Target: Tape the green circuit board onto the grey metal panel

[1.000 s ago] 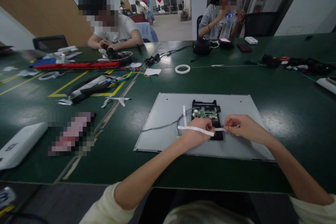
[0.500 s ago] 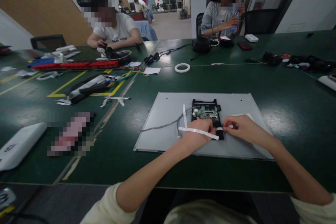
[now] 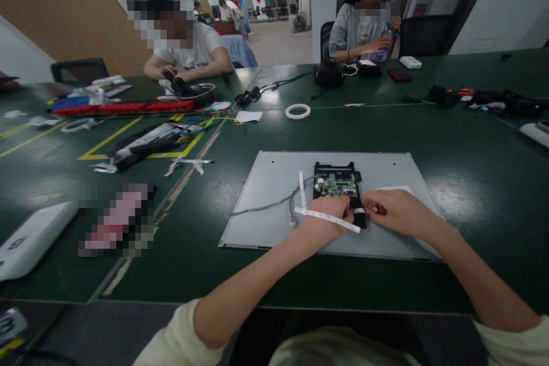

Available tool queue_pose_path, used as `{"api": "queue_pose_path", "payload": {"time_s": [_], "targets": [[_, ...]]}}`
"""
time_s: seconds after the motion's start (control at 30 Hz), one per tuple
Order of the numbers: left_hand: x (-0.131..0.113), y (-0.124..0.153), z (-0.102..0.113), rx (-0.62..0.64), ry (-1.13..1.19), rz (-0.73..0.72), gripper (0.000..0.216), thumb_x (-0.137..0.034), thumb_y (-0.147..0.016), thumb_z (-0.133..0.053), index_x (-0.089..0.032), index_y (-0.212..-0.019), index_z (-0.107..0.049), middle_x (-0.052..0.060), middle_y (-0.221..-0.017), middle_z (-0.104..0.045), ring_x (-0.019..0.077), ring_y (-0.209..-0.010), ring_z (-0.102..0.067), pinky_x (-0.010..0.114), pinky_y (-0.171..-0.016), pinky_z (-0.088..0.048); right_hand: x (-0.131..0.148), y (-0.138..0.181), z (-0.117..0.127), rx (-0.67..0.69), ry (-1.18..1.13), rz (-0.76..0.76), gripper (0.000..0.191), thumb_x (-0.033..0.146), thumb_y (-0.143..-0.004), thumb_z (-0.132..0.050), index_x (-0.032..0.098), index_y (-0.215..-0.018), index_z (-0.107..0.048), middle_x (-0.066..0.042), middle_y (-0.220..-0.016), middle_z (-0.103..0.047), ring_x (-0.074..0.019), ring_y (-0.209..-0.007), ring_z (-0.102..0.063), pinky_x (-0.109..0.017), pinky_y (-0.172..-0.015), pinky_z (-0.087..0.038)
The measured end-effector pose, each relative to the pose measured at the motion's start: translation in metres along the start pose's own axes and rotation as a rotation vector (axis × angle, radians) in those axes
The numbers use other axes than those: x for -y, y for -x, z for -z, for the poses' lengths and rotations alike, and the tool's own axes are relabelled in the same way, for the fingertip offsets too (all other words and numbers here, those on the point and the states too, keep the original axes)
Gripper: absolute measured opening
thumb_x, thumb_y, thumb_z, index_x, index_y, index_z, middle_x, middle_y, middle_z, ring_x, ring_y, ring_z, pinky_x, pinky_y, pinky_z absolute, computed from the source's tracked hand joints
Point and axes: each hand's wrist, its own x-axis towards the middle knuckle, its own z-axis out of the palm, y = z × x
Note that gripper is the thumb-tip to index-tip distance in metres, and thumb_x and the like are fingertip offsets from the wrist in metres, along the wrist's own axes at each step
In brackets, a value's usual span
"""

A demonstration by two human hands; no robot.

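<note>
A grey metal panel (image 3: 274, 183) lies flat on the green table in front of me. On it sits a black housing with a green circuit board (image 3: 337, 186). My left hand (image 3: 328, 214) rests closed on the near end of that housing, and a white tape strip (image 3: 332, 219) lies across its back. My right hand (image 3: 392, 211) is closed in a pinch just right of the housing, holding a short piece of white tape (image 3: 359, 211) against it. A grey cable (image 3: 266, 206) runs left from the board. Another white strip (image 3: 301, 183) sticks upright by the board.
A white tape roll (image 3: 298, 111) lies beyond the panel. Cables, red tool strip (image 3: 128, 106) and loose tape pieces (image 3: 189, 163) fill the left side. A white box (image 3: 32, 237) sits near left. Two other people sit across the table. Black gear (image 3: 489, 100) lies far right.
My right hand moved left toward the housing, bringing the short tape piece onto its near end. The strip on my left hand tilted slightly. A white piece now shows on the panel to the right.
</note>
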Motion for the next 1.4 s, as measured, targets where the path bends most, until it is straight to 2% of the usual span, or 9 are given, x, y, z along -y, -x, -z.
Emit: {"api": "queue_pose_path", "payload": {"time_s": [0.27, 0.4, 0.53, 0.63, 0.73, 0.9, 1.0, 1.2, 1.4], "targets": [[-0.001, -0.001, 0.001, 0.011, -0.018, 0.019, 0.026, -0.034, -0.084, -0.044, -0.016, -0.086, -0.062, 0.009, -0.072, -0.064, 0.0236, -0.064, -0.062, 0.032, -0.057, -0.047, -0.005, 0.001, 0.000, 0.027, 0.003, -0.045, 0.005, 0.026, -0.081, -0.050, 0.023, -0.082, -0.054, 0.001, -0.068, -0.060, -0.0137, -0.062, -0.053, -0.025, -0.057, -0.029], [-0.001, 0.000, 0.008, 0.042, -0.034, 0.037, 0.030, -0.038, -0.085, -0.044, -0.015, -0.089, -0.063, 0.011, -0.073, -0.065, 0.0259, -0.068, -0.063, 0.035, -0.059, -0.049, -0.010, 0.003, 0.003, 0.050, 0.034, -0.091, 0.003, 0.026, -0.080, -0.052, 0.023, -0.080, -0.053, 0.002, -0.062, -0.057, -0.0125, -0.057, -0.051, -0.025, -0.055, -0.026], [0.004, 0.000, 0.019, 0.072, -0.070, 0.038, 0.030, -0.037, -0.084, -0.045, -0.014, -0.080, -0.064, 0.011, -0.070, -0.064, 0.0268, -0.068, -0.063, 0.036, -0.059, -0.049, -0.012, 0.006, 0.008, 0.041, 0.134, -0.096, 0.002, 0.022, -0.077, -0.052, 0.022, -0.076, -0.053, 0.002, -0.061, -0.056, -0.0113, -0.055, -0.049, -0.026, -0.052, -0.022], [0.008, 0.000, 0.026, 0.100, -0.112, 0.038, 0.028, -0.035, -0.081, -0.049, -0.013, -0.077, -0.065, 0.012, -0.071, -0.065, 0.0273, -0.070, -0.063, 0.037, -0.061, -0.050, -0.013, 0.007, 0.010, 0.016, 0.175, -0.112, 0.005, 0.023, -0.080, -0.051, 0.022, -0.076, -0.054, 0.002, -0.060, -0.056, -0.0111, -0.052, -0.048, -0.026, -0.051, -0.022], [0.010, 0.001, 0.029, 0.100, -0.150, 0.036, 0.024, -0.031, -0.081, -0.050, -0.013, -0.078, -0.066, 0.012, -0.073, -0.065, 0.0267, -0.072, -0.064, 0.037, -0.064, -0.050, -0.012, 0.007, 0.008, -0.087, 0.151, -0.107, 0.010, 0.025, -0.084, -0.049, 0.023, -0.086, -0.058, 0.003, -0.063, -0.058, -0.0115, -0.056, -0.051, -0.025, -0.053, -0.029], [0.009, 0.002, 0.028, 0.075, -0.149, 0.012, 0.019, -0.023, -0.081, -0.048, -0.015, -0.079, -0.065, 0.010, -0.074, -0.066, 0.0249, -0.073, -0.064, 0.036, -0.067, -0.050, 0.004, 0.005, -0.002, -0.373, 0.093, 0.198, 0.034, 0.024, -0.085, -0.052, 0.021, -0.119, -0.052, -0.005, -0.098, -0.062, -0.0135, -0.078, -0.057, -0.026, -0.069, -0.044], [0.008, 0.002, 0.029, 0.084, -0.118, 0.004, 0.020, -0.024, -0.082, -0.048, -0.016, -0.081, -0.065, 0.009, -0.075, -0.067, 0.0247, -0.074, -0.065, 0.035, -0.068, -0.050, 0.020, 0.002, -0.008, -0.470, 0.169, 0.432, 0.043, 0.020, -0.084, -0.056, 0.020, -0.126, -0.049, -0.009, -0.112, -0.058, -0.0182, -0.095, -0.055, -0.031, -0.078, -0.046], [0.008, 0.001, 0.033, 0.125, -0.102, 0.000, 0.017, -0.025, -0.079, -0.049, -0.016, -0.079, -0.064, 0.010, -0.074, -0.066, 0.0261, -0.072, -0.064, 0.036, -0.063, -0.050, 0.039, 0.002, -0.011, -0.584, 0.207, 0.662, 0.034, 0.005, -0.079, -0.060, 0.016, -0.111, -0.059, -0.008, -0.102, -0.063, -0.0176, -0.091, -0.055, -0.031, -0.074, -0.048], [0.009, 0.001, 0.027, 0.086, -0.103, 0.040, 0.019, -0.025, -0.080, -0.048, -0.015, -0.079, -0.064, 0.010, -0.072, -0.065, 0.0255, -0.072, -0.063, 0.036, -0.065, -0.049, 0.033, 0.003, -0.009, -0.689, 0.067, 0.686, 0.030, 0.002, -0.072, -0.067, 0.011, -0.100, -0.062, -0.010, -0.095, -0.065, -0.0163, -0.087, -0.057, -0.029, -0.071, -0.050]]}}
